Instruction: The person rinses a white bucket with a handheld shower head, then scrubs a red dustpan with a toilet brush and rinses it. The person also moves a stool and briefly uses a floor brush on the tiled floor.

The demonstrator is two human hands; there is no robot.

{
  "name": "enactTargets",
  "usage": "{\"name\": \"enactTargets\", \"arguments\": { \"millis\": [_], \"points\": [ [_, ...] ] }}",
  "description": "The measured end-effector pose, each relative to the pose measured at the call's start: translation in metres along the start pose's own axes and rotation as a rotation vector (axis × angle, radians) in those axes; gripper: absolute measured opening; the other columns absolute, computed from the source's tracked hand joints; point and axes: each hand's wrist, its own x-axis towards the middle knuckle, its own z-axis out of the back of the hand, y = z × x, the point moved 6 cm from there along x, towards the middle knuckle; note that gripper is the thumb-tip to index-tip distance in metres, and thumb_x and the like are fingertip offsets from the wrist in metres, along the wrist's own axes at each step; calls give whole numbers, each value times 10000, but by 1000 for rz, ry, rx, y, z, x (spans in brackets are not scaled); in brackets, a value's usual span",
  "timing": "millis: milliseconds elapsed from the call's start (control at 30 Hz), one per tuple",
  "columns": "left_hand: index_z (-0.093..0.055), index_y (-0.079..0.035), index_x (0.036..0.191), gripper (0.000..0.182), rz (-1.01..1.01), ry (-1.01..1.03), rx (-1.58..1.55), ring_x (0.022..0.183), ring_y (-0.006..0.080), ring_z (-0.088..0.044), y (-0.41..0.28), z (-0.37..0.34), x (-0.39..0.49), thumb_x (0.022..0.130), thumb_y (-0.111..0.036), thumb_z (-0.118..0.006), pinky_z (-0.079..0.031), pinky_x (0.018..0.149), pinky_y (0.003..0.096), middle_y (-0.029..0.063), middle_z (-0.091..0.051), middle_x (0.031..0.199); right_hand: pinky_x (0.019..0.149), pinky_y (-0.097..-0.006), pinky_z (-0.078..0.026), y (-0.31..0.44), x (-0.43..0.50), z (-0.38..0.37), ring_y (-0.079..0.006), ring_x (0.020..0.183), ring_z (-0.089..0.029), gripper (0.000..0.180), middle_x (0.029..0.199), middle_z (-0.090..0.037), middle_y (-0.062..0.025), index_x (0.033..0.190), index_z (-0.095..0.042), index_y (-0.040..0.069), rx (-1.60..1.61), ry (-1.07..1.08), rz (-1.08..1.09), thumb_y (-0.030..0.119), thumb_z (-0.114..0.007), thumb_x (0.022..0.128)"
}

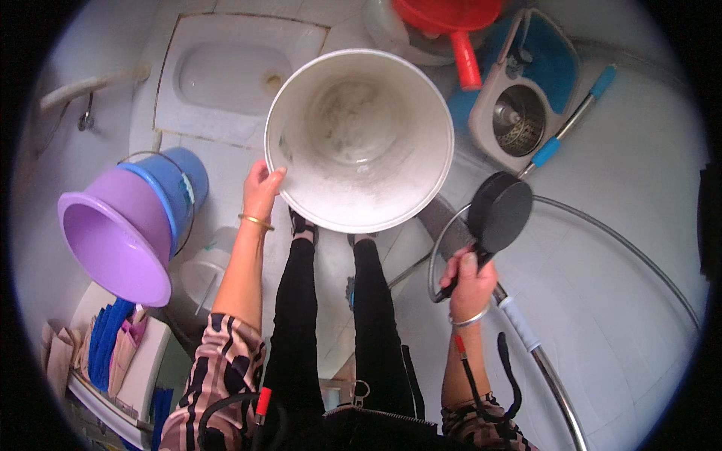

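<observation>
A large white plastic bucket [359,135] is tipped so that its open mouth faces me; dark stains and a little wetness show on its inside. My left hand [263,189] grips the bucket's rim at its lower left, thumb on the edge and fingers behind the wall. In my right hand [469,282] is the handle of a black shower head [500,211], held to the right of the bucket and apart from it. A grey metal hose [615,237] loops around near that hand. No water is seen coming from the shower head.
A squat toilet [225,79] lies at the upper left. Purple basin [115,248] and blue bucket [194,175] stand left. A red dipper [467,62], a spin mop bucket [485,124] and a mop pole [575,121] are at upper right; cloths [110,344] hang lower left.
</observation>
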Motion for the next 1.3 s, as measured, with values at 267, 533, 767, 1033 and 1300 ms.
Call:
{"name": "enactTargets", "arguments": {
  "millis": [267,533,767,1033,1300],
  "points": [
    [-476,-17,1231,577,-410,-284,509,959,251,-570,-47,1,-16,742,-204,-718,-473,810,353,156,-562,1087,427,-218,-379,-2,7,-40,-69,465,-466,182,611,-507,-5,890,-506,19,-42,109,-53,190,-569,899],
    [-528,-26,1168,520,-125,-124,270,971,222,-608,-12,-15,9,661,88,-559,-473,841,324,124,-625,1075,608,-366,-461,0,20,-72,-261,639,-596,356,706,-592,-143,922,-525,16,-362,275,-107,341,-643,842],
    [-499,-23,1194,546,-50,30,71,963,212,-599,5,-79,-17,663,68,-586,-462,862,312,89,-615,1057,653,-437,-473,4,46,-79,-385,749,-619,383,787,-624,-206,1028,-514,30,-532,257,77,352,-613,847],
    [-467,25,1249,541,-543,-264,586,1051,236,-562,-112,-102,-30,752,-80,-652,-463,868,336,189,-585,1110,693,-484,-459,-18,74,-69,-426,787,-597,358,796,-621,-225,1015,-506,29,-662,243,26,337,-587,850],
    [-539,-1,1150,455,-25,349,-232,758,180,-612,-191,-276,15,813,-262,-696,-524,697,287,145,-635,977,821,-464,-450,-53,112,-68,-426,947,-575,403,980,-612,-254,1163,-470,33,-658,296,-125,214,-589,823]
  ]
}}
